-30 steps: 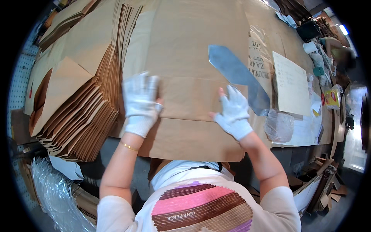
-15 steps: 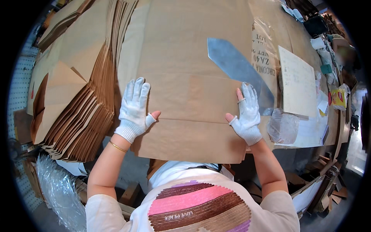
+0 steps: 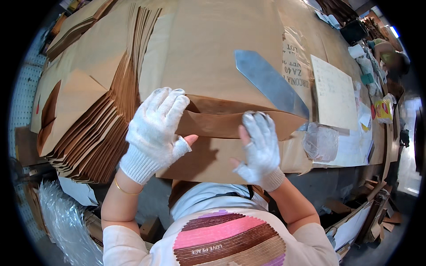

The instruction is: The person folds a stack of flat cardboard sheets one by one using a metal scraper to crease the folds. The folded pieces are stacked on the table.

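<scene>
A large brown paper sheet [image 3: 213,57] lies flat on the worktable before me. Its near edge is lifted into a fold [image 3: 230,119] that stands up off the sheet. My left hand [image 3: 155,128], in a white knit glove with the thumb tip bare, grips the left end of that fold. My right hand [image 3: 259,146], gloved the same way, holds the fold's right part with fingers over its top edge. A long flat grey metal blade [image 3: 270,84] rests diagonally on the paper just beyond my right hand.
A fanned stack of folded brown paper bags [image 3: 93,128] lies at the left. A pale printed sheet [image 3: 335,93] and a crumpled clear plastic piece [image 3: 321,142] sit at the right. Another person [image 3: 390,57] is at the far right. Clear plastic wrap [image 3: 66,221] hangs below the table's left.
My hands were pressing flat on the paper's near strip, wide apart. Now they have moved closer together and raised the paper's edge into an upright fold.
</scene>
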The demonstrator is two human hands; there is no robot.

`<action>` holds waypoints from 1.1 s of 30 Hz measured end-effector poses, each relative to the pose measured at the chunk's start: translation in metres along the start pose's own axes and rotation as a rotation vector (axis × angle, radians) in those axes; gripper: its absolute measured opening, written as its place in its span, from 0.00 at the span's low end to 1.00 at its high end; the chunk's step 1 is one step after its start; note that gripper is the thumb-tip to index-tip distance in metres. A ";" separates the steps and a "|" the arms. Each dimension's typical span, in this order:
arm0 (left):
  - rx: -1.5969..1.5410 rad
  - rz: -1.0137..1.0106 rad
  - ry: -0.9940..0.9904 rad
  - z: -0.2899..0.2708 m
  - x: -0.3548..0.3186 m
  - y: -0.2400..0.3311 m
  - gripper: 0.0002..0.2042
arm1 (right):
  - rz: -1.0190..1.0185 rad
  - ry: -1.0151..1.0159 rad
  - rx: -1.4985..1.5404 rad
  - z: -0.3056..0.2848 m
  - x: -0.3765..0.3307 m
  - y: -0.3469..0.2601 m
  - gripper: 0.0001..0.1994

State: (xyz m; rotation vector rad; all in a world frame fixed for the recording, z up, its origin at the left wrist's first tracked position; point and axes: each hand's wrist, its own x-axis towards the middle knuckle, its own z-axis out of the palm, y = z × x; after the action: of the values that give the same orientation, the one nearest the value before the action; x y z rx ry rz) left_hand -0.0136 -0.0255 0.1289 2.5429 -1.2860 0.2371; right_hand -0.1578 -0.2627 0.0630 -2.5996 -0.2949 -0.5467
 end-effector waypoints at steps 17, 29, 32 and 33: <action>0.468 0.275 -0.253 0.044 0.028 0.038 0.06 | 0.366 0.285 0.790 -0.030 -0.054 0.027 0.34; -0.226 0.460 -0.360 0.180 -0.040 0.084 0.21 | 0.542 0.366 1.305 0.027 -0.098 0.090 0.47; -0.200 0.598 -0.395 0.213 0.003 0.092 0.23 | 0.504 0.323 1.417 0.025 -0.088 0.102 0.45; -0.497 0.446 -0.495 0.195 0.030 0.104 0.26 | 0.497 0.296 1.351 0.025 -0.090 0.109 0.44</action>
State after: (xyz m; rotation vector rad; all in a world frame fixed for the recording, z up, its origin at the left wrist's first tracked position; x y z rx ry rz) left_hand -0.0761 -0.1694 -0.0291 1.9255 -1.8062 -0.5925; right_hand -0.1980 -0.3547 -0.0388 -1.1864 0.0928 -0.3344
